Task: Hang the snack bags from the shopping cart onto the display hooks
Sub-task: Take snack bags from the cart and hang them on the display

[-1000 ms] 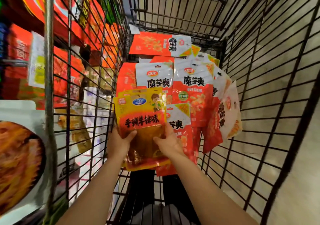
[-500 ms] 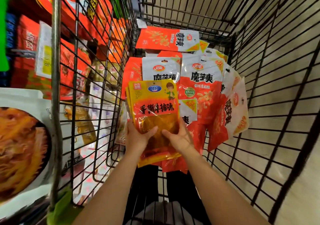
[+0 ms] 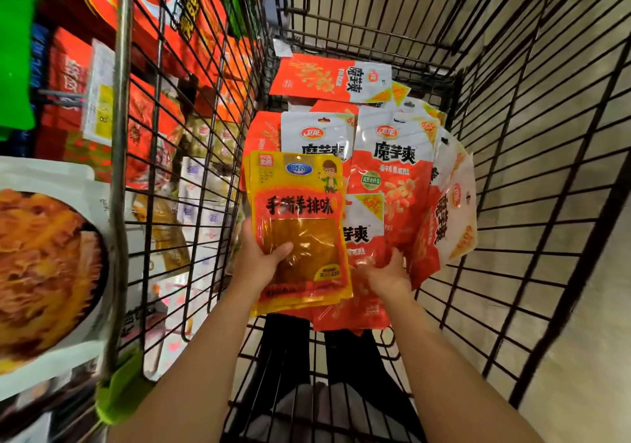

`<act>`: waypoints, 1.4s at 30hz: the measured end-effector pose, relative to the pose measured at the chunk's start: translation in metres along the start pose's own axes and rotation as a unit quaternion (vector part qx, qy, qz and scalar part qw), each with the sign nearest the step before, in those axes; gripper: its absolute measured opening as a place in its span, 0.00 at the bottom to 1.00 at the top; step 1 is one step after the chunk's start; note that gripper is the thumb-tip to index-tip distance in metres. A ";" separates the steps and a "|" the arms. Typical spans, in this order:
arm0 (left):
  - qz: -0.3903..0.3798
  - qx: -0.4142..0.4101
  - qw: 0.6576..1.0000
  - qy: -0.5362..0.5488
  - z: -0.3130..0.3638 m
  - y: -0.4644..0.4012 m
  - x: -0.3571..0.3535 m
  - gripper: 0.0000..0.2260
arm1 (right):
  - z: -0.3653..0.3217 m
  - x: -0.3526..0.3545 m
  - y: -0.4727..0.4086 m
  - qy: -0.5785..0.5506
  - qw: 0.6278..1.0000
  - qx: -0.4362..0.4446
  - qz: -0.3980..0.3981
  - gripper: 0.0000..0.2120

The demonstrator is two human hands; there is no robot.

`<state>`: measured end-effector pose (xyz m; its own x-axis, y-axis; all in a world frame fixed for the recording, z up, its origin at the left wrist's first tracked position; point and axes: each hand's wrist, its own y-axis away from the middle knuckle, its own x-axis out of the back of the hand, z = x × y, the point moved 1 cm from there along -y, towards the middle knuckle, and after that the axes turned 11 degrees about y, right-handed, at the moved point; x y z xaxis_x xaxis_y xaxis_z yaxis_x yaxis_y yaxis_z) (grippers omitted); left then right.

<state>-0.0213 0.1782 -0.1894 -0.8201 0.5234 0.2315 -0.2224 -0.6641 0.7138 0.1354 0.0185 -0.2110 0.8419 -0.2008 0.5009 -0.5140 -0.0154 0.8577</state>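
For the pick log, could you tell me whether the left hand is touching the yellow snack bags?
Touching. The head view shows the left hand gripping the yellow snack bags, thumb laid across their clear front window.

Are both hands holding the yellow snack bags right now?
No, only the left hand grips the yellow snack bags; the right hand reaches into the red bags beside them.

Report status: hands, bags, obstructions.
Left hand grips stack of yellow plastic snack bags. Right hand on red-and-white snack bags in black wire cart. Nothing hung yet; cart's side grid between bags and shelf.
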 end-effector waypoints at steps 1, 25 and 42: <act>0.007 -0.004 1.000 -0.004 0.001 0.003 0.003 0.38 | 0.001 -0.002 0.002 0.016 1.000 0.000 0.010 0.29; -0.019 -0.086 0.957 0.276 0.076 0.107 0.004 0.26 | -0.047 0.112 0.137 -0.154 0.933 0.324 0.014 0.24; 0.066 -0.219 0.931 0.284 0.091 0.188 0.019 0.18 | -0.058 0.106 0.179 -0.142 0.880 0.434 -0.136 0.47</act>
<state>-0.0308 0.1119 0.0097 -0.9745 0.1377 -0.1773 -0.1916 -0.9217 0.3374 0.1420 0.0510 0.0021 0.9412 -0.3086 0.1372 -0.3362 -0.8170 0.4685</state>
